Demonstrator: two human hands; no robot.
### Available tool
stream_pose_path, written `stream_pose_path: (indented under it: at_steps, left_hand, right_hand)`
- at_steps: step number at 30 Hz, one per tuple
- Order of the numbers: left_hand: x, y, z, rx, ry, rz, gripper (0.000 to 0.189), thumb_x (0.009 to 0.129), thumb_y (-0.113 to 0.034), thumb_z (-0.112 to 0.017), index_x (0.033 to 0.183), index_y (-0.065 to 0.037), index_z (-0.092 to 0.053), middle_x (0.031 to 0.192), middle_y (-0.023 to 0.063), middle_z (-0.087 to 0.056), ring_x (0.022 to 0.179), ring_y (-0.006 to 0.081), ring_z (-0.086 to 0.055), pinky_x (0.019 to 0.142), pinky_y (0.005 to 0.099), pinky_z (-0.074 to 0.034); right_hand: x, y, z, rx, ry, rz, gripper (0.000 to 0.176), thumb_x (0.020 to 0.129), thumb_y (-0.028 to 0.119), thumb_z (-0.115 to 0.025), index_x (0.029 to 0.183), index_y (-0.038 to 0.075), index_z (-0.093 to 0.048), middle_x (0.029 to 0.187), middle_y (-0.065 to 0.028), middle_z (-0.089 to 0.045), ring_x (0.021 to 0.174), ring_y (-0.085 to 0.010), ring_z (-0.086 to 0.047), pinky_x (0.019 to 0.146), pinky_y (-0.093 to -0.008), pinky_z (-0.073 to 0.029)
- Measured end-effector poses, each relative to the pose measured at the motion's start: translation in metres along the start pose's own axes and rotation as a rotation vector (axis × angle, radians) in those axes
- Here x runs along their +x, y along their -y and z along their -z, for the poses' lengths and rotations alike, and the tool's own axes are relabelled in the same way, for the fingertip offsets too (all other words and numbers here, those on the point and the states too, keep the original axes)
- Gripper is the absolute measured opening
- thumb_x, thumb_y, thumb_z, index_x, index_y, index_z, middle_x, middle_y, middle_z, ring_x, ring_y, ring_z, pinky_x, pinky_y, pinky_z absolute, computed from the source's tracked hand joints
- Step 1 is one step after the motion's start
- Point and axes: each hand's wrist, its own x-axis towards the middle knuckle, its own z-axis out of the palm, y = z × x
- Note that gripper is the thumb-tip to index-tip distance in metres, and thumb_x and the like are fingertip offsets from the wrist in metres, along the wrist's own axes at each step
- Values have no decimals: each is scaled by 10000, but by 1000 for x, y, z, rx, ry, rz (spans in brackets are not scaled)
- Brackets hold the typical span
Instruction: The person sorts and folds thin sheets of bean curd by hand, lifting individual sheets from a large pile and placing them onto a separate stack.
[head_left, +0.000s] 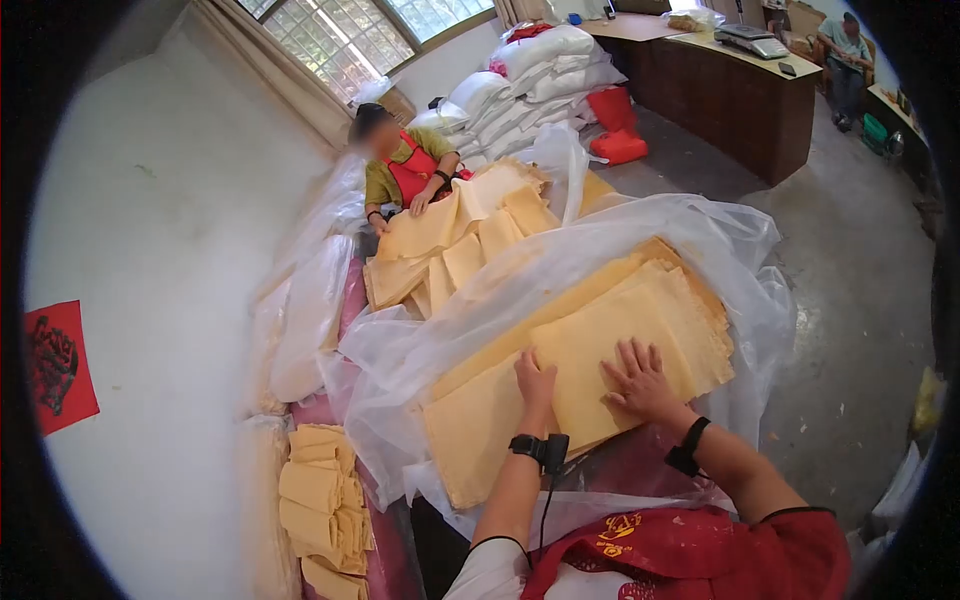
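Observation:
A stack of large, thin yellow sheets (480, 420) with ragged edges lies in front of me on clear plastic film. On top rests a folded yellow sheet (590, 330), its left edge crossing the stack. My left hand (537, 382) has its fingers closed at that edge, pinching the sheet. My right hand (640, 382) lies flat on the same sheet with its fingers spread. Both wrists wear black bands, and a cable runs from the left one.
Opposite, a person in a red apron (412, 170) handles another pile of yellow sheets (460, 250). Clear plastic film (690, 215) surrounds my stack. Folded yellow bundles (322, 500) lie at lower left. White sacks (535, 60) and a desk (730, 100) stand behind; another person (846, 60) sits far right.

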Motion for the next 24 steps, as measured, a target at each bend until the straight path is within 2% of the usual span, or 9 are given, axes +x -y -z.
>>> stream_pose_path:
  at_steps: [5, 8, 11, 13, 16, 19, 21, 23, 24]
  left_hand:
    - [-29, -59, 19, -383, 80, 263, 735, 741, -34, -641, 1413, -46, -345, 1323, 237, -503, 1207, 361, -513, 1019, 418, -411]
    - [-76, -61, 22, -474, 36, -38, 769, 757, 9, -583, 1457, -49, -271, 1313, 228, -519, 1196, 337, -532, 998, 402, -430]
    - [-103, -29, 12, -111, 109, -269, 709, 757, 40, -538, 1433, -70, -354, 1287, 194, -551, 1164, 308, -559, 967, 383, -457]
    - [-98, -11, 37, -197, 333, -34, 605, 748, 44, -528, 1346, -30, -473, 1307, 169, -541, 1267, 259, -474, 1081, 353, -354]
    - [-76, -3, 92, -379, 381, 101, 561, 720, 48, -512, 1264, -72, -577, 1271, 177, -568, 1206, 264, -524, 1048, 338, -386]
    - [-46, 49, 125, -108, 396, 9, 519, 739, 47, -503, 1224, -100, -610, 1260, 188, -565, 1152, 302, -547, 995, 375, -423]
    - [-50, 54, 137, 128, 374, -75, 475, 770, 49, -494, 1196, -114, -630, 1269, 194, -551, 1127, 325, -551, 957, 418, -448]
    - [-69, 32, 128, 868, 57, -292, 415, 816, -34, -541, 1219, -113, -603, 1379, 212, -440, 1255, 395, -426, 1030, 518, -354]
    - [-73, 55, 107, 818, 39, -356, 446, 814, -125, -591, 1259, -107, -560, 1421, 213, -375, 1303, 412, -350, 1053, 548, -304]
  right_hand:
    - [4, -6, 1, 20, 13, 25, 654, 869, 599, -508, 1390, 207, -469, 1495, -195, -318, 1406, -402, -234, 1134, -586, -89]
    - [5, -8, -2, 18, 7, 20, 648, 868, 595, -514, 1386, 208, -474, 1491, -192, -325, 1408, -401, -231, 1127, -597, -105]
    - [4, -6, 3, 7, 9, 30, 673, 855, 610, -525, 1383, 195, -474, 1487, -191, -330, 1407, -389, -237, 1122, -597, -127]
    - [-1, 8, 11, 51, 127, 64, 696, 849, 621, -528, 1385, 180, -470, 1486, -196, -328, 1411, -381, -230, 1121, -587, -139]
    - [-21, 29, 33, 148, 245, 215, 764, 820, 645, -557, 1372, 124, -470, 1466, -209, -346, 1414, -370, -223, 1106, -593, -172]
    - [-38, 15, 30, 193, 143, 118, 694, 825, 479, -654, 1363, 87, -456, 1427, -204, -403, 1365, -363, -320, 1084, -536, -268]
    - [-44, -17, 14, 301, -19, -281, 589, 817, 349, -695, 1287, 54, -497, 1345, -205, -491, 1240, -371, -467, 996, -436, -402]
    - [-52, -21, 27, 426, 16, -450, 507, 824, 301, -693, 1225, 34, -530, 1253, -201, -552, 1136, -358, -535, 934, -406, -445]
    - [-57, -24, 32, 548, 53, -628, 427, 832, 252, -690, 1162, 14, -562, 1161, -197, -612, 1032, -345, -604, 872, -376, -487]
